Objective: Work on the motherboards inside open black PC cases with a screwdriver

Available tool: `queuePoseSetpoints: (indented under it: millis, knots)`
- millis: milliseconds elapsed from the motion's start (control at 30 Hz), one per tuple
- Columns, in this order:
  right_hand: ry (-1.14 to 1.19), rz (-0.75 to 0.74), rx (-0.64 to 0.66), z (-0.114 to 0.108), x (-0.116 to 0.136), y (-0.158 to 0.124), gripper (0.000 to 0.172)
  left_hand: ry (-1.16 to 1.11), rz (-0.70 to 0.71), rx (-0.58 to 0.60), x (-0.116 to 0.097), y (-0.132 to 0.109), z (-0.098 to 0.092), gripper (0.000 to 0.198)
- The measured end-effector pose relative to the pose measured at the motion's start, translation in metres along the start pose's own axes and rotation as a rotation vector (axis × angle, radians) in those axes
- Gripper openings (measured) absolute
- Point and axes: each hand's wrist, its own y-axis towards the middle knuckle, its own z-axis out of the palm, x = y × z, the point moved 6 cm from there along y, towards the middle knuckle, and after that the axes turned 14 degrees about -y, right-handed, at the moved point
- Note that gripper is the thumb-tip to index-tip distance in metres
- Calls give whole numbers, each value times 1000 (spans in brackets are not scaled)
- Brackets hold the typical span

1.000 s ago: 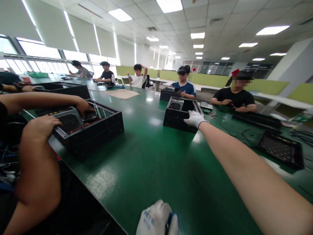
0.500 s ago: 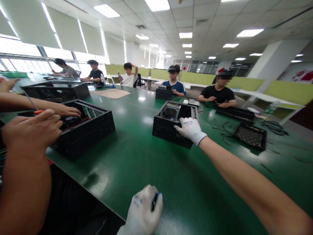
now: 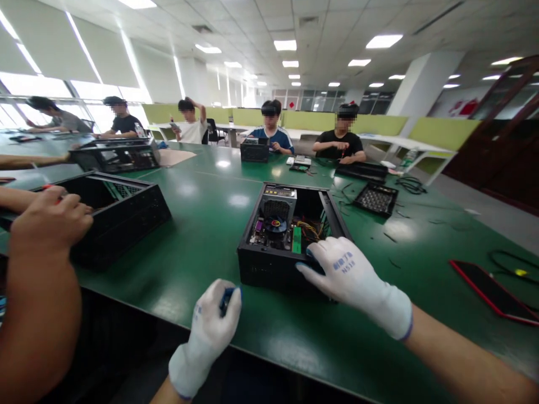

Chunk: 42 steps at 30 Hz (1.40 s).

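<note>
Dragged computer case (image 3: 269,270) nearer since earlier frame, to just past twelve o'clock on table (image 3: 197,235). Pinching its five-o'clock rim in right hand (image 3: 347,266); best pulled level. Curling fingers of left hand (image 3: 214,314) off its eight-o'clock corner; cannot tell if around anything.

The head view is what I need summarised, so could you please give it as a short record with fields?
right hand: gloved, gripping the computer case's near rim
left hand: gloved, fingers curled; contents unclear
computer case: open-topped, on the green table
inside case: power supply, fan, green module, wires
at left: co-worker's hand near another case
at right: perforated tray, red-edged panel
</note>
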Motion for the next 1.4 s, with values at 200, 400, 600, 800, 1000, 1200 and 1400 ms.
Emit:
queuePoseSetpoints:
  millis: [200, 400, 600, 800, 1000, 1200, 1400]
  knots:
    - [113, -45, -44, -31, 7, -51, 41, -15, 249, 62, -98, 27, -20, 14]
    - [208, -66, -57, -51, 16, -87, 35, 146, 385, 345, -144, 43, 16, 20]
    - [295, -44, -94, -67, 17, -117, 24, 258, 401, 576, -151, 19, 43, 22]
    - [329, -7, -204, -86, 20, -138, 22, 277, 330, 621, -164, -3, 38, 21]
    - [281, -42, -260, -97, 17, -159, 30, 287, 256, 649, -171, -13, 35, 23]
    - [347, -155, 44, -78, -2, -100, 29, 268, 258, 647, -170, -14, 34, 19]
    - [86, -351, 326, -22, 18, -26, 36, 266, 279, 612, -171, -14, 32, 19]
